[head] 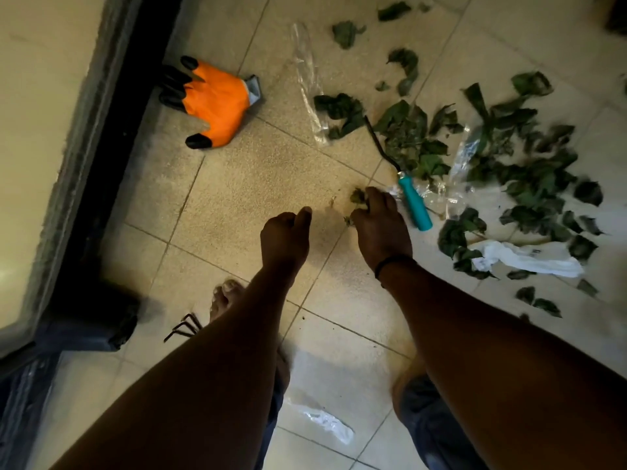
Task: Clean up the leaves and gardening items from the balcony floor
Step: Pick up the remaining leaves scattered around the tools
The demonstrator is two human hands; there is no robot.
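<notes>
Right hand (376, 222) pinching small clump of crumpled green leaves (359, 198) off beige tiled floor (237, 184), gathering; left hand (285, 235) curled, apparently empty, beside.

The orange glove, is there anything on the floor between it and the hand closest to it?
Nothing visible. Between the left hand and the orange glove there is only bare tiled floor. The leaves and the teal-handled tool lie off to the right, by the right hand.
</notes>
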